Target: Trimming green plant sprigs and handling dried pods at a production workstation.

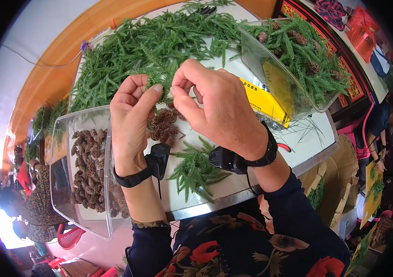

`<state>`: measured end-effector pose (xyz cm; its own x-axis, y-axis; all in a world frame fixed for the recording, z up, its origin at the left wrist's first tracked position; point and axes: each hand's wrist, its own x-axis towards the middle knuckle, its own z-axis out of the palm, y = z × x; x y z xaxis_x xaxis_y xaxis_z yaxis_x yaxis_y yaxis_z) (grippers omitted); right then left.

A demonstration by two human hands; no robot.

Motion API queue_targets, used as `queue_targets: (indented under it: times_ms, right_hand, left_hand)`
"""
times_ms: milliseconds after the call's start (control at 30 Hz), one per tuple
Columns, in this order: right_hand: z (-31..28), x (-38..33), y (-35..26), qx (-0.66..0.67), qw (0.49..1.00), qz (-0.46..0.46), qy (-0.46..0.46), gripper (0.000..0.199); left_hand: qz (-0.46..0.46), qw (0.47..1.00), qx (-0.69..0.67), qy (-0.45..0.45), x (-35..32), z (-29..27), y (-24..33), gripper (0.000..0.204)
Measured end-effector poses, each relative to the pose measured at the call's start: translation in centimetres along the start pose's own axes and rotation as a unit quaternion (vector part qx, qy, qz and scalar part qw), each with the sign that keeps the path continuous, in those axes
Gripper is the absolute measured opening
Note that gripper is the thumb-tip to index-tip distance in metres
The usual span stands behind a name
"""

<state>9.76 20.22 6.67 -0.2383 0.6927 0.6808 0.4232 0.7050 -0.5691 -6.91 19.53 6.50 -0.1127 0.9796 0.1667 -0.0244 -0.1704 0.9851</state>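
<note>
My left hand and my right hand are raised together over the white table, thumbs and forefingers pinched close at a small green sprig between them. Both wrists wear black bands with small devices. Beneath the hands lies a small heap of brown pine cones. Loose green sprigs lie near the table's front edge. What exactly each fingertip grips is partly hidden.
A clear plastic bin of brown cones sits at the left. Another clear bin with green sprigs, cones and a yellow packet stands at the right. A big pile of green branches covers the far table. Other people work around the edges.
</note>
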Motion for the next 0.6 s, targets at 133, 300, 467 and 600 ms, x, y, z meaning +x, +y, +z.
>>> queue_targets:
  times_ms: [133,300,467,600]
  right_hand:
    - [0.26,-0.14,0.37,-0.014,1.0,-0.006,-0.006,0.008]
    - [-0.12,-0.05,0.17,-0.038,0.999,0.019,0.001,0.008]
    - [-0.14,-0.14,0.0,-0.051,0.999,0.018,-0.002,0.008]
    - [-0.18,-0.21,-0.15,-0.061,0.998,0.012,-0.005,0.008]
  left_hand:
    - [-0.005,1.0,0.021,-0.004,-0.03,0.19,-0.01,0.017]
    - [-0.005,1.0,-0.013,0.001,-0.35,0.64,0.52,0.017]
    - [-0.004,1.0,-0.008,-0.013,-0.24,0.33,0.35,0.016]
    - [-0.001,1.0,0.03,-0.007,-0.26,0.2,0.15,0.015]
